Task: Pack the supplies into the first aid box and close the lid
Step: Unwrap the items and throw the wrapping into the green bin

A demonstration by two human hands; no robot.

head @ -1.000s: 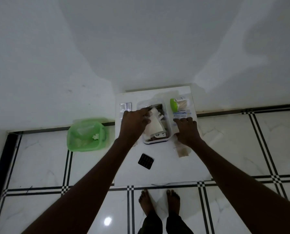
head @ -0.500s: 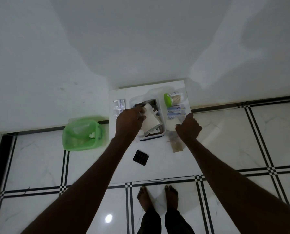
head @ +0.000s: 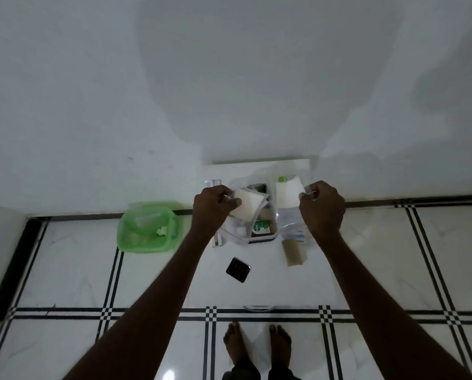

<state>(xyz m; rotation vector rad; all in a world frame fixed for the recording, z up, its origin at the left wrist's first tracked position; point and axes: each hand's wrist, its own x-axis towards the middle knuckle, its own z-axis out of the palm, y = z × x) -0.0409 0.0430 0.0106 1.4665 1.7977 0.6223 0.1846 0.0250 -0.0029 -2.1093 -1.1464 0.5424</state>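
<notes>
The first aid box [head: 262, 238] stands open on a white table [head: 259, 292] against the wall, with packets inside. My left hand [head: 212, 207] grips a white square gauze packet [head: 250, 205] raised over the box. My right hand [head: 322, 208] pinches the edge of another white packet [head: 288, 194], held up to the right of the box. A green-capped item [head: 282, 178] shows behind that packet. A dark blister pack [head: 238, 270] and a brown packet [head: 293, 252] lie on the table in front of the box.
A green plastic bin [head: 147, 229] sits on the tiled floor left of the table. A silver strip [head: 212, 183] lies at the table's back left, and printed sachets [head: 292, 234] lie right of the box. My bare feet [head: 256, 344] stand at the table's front edge.
Both hands have lifted from the table. The left hand raised a white packet out of the box area, and the right hand picked up a second white packet.
</notes>
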